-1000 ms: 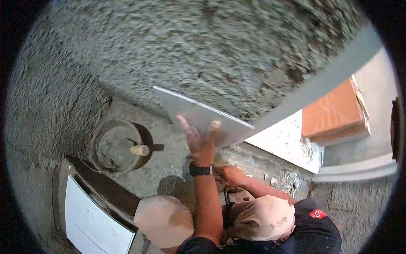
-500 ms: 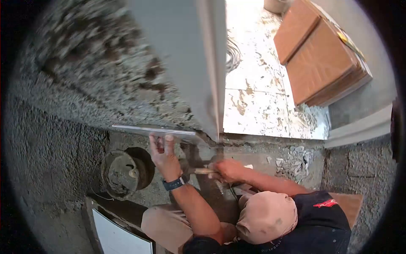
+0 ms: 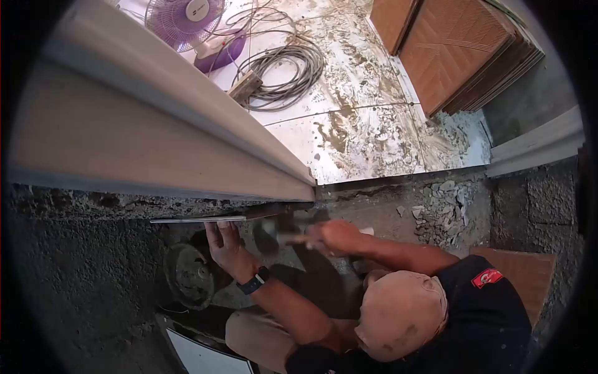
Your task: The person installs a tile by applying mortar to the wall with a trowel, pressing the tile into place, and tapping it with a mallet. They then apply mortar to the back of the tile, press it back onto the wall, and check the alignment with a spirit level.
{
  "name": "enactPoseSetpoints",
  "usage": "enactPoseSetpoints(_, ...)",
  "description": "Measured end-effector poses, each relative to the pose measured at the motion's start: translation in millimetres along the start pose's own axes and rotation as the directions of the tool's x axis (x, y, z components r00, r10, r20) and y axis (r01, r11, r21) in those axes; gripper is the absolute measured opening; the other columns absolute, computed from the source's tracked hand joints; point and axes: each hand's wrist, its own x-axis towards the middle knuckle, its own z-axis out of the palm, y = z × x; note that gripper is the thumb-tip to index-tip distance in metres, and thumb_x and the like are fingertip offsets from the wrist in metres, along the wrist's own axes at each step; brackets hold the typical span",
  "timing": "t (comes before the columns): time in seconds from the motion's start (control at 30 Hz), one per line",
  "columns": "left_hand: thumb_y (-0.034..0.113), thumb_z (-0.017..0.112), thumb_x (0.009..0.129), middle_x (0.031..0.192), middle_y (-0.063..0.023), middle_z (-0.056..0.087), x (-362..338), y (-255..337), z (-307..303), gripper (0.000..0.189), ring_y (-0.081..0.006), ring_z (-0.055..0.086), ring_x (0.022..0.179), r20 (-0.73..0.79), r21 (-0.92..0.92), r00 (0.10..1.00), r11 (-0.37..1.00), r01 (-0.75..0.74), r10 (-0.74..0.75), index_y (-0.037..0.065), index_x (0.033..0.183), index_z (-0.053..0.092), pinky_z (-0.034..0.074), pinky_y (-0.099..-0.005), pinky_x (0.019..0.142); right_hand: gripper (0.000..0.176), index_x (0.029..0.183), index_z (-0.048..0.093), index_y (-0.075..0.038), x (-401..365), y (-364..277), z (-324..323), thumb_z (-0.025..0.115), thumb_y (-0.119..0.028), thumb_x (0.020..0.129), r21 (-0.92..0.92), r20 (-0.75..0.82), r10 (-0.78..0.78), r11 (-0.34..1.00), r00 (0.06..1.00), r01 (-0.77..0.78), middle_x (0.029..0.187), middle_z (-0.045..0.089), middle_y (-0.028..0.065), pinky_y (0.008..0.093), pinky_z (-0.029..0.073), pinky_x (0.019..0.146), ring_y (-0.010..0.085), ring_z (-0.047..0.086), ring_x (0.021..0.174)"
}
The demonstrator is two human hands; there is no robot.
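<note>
My left hand [image 3: 232, 257], with a watch at its wrist, has its fingers stretched up against a thin tile [image 3: 199, 219] that shows edge-on along the rough wall. The fingertips are partly hidden at the tile's edge. In my right hand [image 3: 336, 238] is a tool with a light wooden handle [image 3: 296, 239], pointing left toward the tile's end. The tool's head is smeared by motion, and I cannot tell its kind. Below and left of my left hand stands a round bucket [image 3: 190, 274] with grey residue inside.
A pale door frame [image 3: 187, 118] rises above the tile. Broken rubble [image 3: 445, 209] lies on the floor to the right. Beyond the threshold are a coil of grey cable [image 3: 299, 68], a purple fan [image 3: 185, 19] and a stack of brown tiles [image 3: 464, 47].
The head view has shifted, bringing the fan and more cable into sight. My left hand stays against the tile. My right hand still holds the tool, its head now blurred near the tile's end.
</note>
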Motion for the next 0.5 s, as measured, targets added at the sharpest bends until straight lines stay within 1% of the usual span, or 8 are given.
enactPoseSetpoints(0.03, 0.030, 0.067, 0.098, 0.131, -0.0132, 0.057, 0.5, -0.7, 0.6, 0.066, -0.0231, 0.061, 0.112, -0.024, -0.006, 1.000, 1.000, -0.001, 0.001, -0.004, 0.147, 0.039, 0.051, -0.0324, 0.094, 0.027, 0.103, 0.062, -0.011, -1.5, -0.1, 1.8, 0.062, -0.035, 0.092, 0.000, 0.003, -0.001, 1.000, 1.000, 0.001, 0.092, 0.069, 0.0185, 0.0554, 0.049, 0.077, 0.0436, 0.065, 0.090)
enactPoseSetpoints(0.1, 0.030, 0.067, 0.097, 0.131, -0.0129, 0.057, 3.8, -4.9, -0.1, 0.067, -0.0230, 0.062, 0.112, -0.028, -0.010, 1.000, 1.000, -0.001, 0.001, -0.003, 0.148, 0.039, 0.051, -0.0326, 0.094, 0.029, 0.103, 0.061, -0.010, -6.1, -0.5, 3.4, 0.061, -0.037, 0.092, -0.059, -0.033, -0.148, 0.987, 0.988, 0.146, 0.091, 0.068, 0.0188, 0.0557, 0.049, 0.077, 0.0432, 0.065, 0.090)
enactPoseSetpoints(0.13, 0.030, 0.068, 0.097, 0.131, -0.0127, 0.058, 2.8, -6.8, -3.4, 0.067, -0.0230, 0.062, 0.112, -0.031, -0.010, 0.999, 1.000, 0.007, -0.007, -0.003, 0.148, 0.039, 0.051, -0.0328, 0.095, 0.034, 0.102, 0.059, -0.008, -8.6, -0.2, -0.8, 0.060, -0.041, 0.093, -0.082, 0.019, -0.179, 0.980, 0.984, 0.180, 0.090, 0.067, 0.0192, 0.0549, 0.049, 0.078, 0.0426, 0.065, 0.090)
enactPoseSetpoints(0.17, 0.030, 0.068, 0.097, 0.131, -0.0127, 0.058, 4.0, -9.3, -4.1, 0.067, -0.0230, 0.062, 0.112, -0.037, -0.018, 0.999, 1.000, 0.001, -0.002, -0.003, 0.148, 0.039, 0.051, -0.0328, 0.095, 0.034, 0.102, 0.059, -0.008, -11.3, -0.3, -8.9, 0.060, -0.041, 0.093, -0.093, 0.021, -0.184, 0.978, 0.983, 0.186, 0.090, 0.067, 0.0192, 0.0549, 0.049, 0.078, 0.0426, 0.065, 0.090)
enactPoseSetpoints(0.23, 0.029, 0.069, 0.096, 0.131, -0.0127, 0.059, 6.0, -11.1, -6.3, 0.071, -0.0234, 0.062, 0.113, -0.026, -0.004, 1.000, 1.000, 0.011, -0.011, -0.002, 0.150, 0.037, 0.051, -0.0336, 0.096, 0.039, 0.103, 0.060, -0.007, -20.5, -1.8, -24.9, 0.060, -0.045, 0.093, -0.105, 0.178, -0.082, 0.989, 0.981, 0.102, 0.088, 0.065, 0.0206, 0.0536, 0.048, 0.077, 0.0437, 0.064, 0.089)
enactPoseSetpoints(0.27, 0.021, 0.076, 0.091, 0.141, -0.0173, 0.053, 5.6, -10.0, -5.0, 0.076, -0.0238, 0.054, 0.125, -0.067, -0.018, 0.997, 0.999, 0.026, -0.028, -0.008, 0.149, 0.037, 0.044, -0.0356, 0.106, 0.039, 0.103, 0.060, -0.007, -29.5, -2.3, -33.6, 0.060, -0.045, 0.093, -0.123, 0.182, -0.089, 0.986, 0.979, 0.112, 0.088, 0.065, 0.0206, 0.0536, 0.048, 0.077, 0.0437, 0.064, 0.089)
enactPoseSetpoints(0.4, 0.022, 0.077, 0.090, 0.142, -0.0181, 0.053, 0.1, -12.2, 0.9, 0.078, -0.0235, 0.054, 0.125, -0.123, 0.014, 0.992, 1.000, 0.012, -0.010, -0.008, 0.149, 0.036, 0.044, -0.0350, 0.105, 0.047, 0.106, 0.060, -0.004, -61.9, -21.5, -80.3, 0.060, -0.050, 0.093, -0.067, 0.215, -0.179, 0.978, 0.960, 0.197, 0.086, 0.064, 0.0213, 0.0517, 0.047, 0.075, 0.0452, 0.063, 0.088)
enactPoseSetpoints(0.5, 0.021, 0.078, 0.089, 0.145, -0.0180, 0.051, -1.8, -18.7, 4.1, 0.078, -0.0233, 0.053, 0.126, -0.064, 0.096, 0.997, 0.995, -0.042, 0.049, 0.000, 0.152, 0.037, 0.042, -0.0346, 0.105, 0.048, 0.113, 0.059, -0.003, -69.0, -78.4, -108.2, 0.057, -0.047, 0.095, -0.122, 0.334, -0.217, 0.955, 0.917, 0.271, 0.092, 0.065, 0.0215, 0.0516, 0.049, 0.072, 0.0453, 0.063, 0.083)
